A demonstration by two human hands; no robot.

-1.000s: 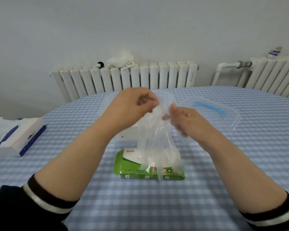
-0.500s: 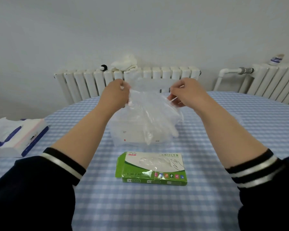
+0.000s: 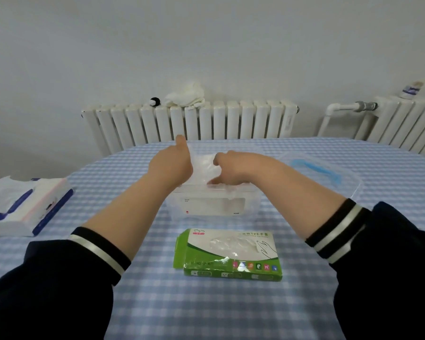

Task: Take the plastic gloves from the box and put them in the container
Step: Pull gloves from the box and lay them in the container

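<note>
Head view: the fingertips of both hands are hidden, sunk among the thin clear plastic gloves (image 3: 205, 165) inside the clear rectangular plastic container (image 3: 252, 206), so the exact grip is hard to make out. The left hand (image 3: 173, 165) has its thumb straight, pointing away along the container's far rim; whether its other fingers hold the film I cannot tell. The right hand (image 3: 231, 169) curls its fingers down onto the crumpled, cloudy-white gloves and appears to pinch them. A fold of film hangs over the container's near wall. The green and white cardboard glove box (image 3: 228, 256) lies flat just in front of the container, more film showing at its opening. The clear lid with a blue handle (image 3: 319, 171) lies right of the container.
</note>
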